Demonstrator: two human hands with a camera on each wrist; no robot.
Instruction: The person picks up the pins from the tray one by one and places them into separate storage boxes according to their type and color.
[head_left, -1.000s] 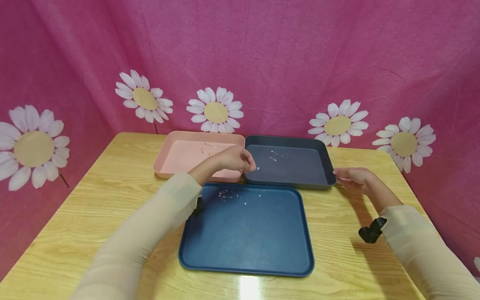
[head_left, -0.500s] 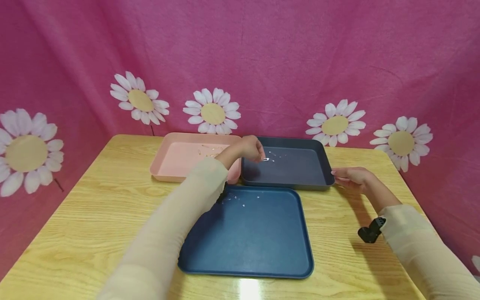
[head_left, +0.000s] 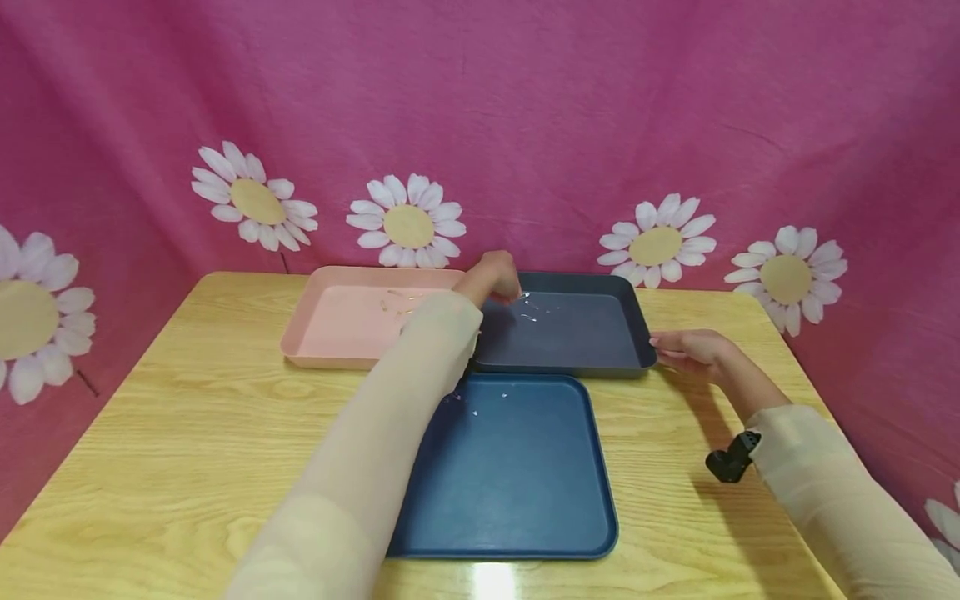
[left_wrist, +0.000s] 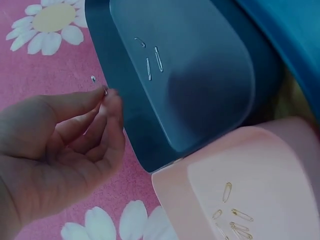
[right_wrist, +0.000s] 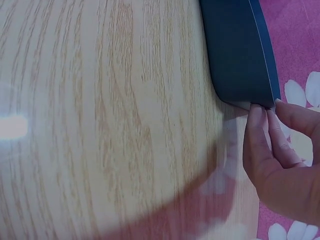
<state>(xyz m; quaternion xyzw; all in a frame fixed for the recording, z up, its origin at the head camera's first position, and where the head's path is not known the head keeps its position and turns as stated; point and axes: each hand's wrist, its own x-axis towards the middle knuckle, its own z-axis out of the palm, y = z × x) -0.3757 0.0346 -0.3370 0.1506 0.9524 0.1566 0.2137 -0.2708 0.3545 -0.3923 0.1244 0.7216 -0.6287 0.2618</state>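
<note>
My left hand (head_left: 497, 277) reaches over the far left part of the dark grey tray (head_left: 577, 333). In the left wrist view its thumb and fingertips pinch a small silver safety pin (left_wrist: 93, 79), mostly hidden by the fingers. Silver safety pins (left_wrist: 158, 59) lie on that tray's floor. Beside it, the pink tray (head_left: 300, 333) holds several gold safety pins (left_wrist: 242, 215). At the dark tray's right near corner, my right hand (head_left: 693, 350) grips the wall, thumb at the rim and fingers against the outside.
A flat blue tray (head_left: 517, 475) lies in front of both deeper trays, with small shiny bits (head_left: 475, 412) near its far edge, partly behind my left sleeve. Wooden tabletop (head_left: 187, 433) runs around them. A pink flowered cloth (head_left: 525, 125) hangs right behind.
My left hand has moved right and away from me, from the seam between the pink and dark trays to over the dark tray, carrying the safety pin. My right hand keeps its place.
</note>
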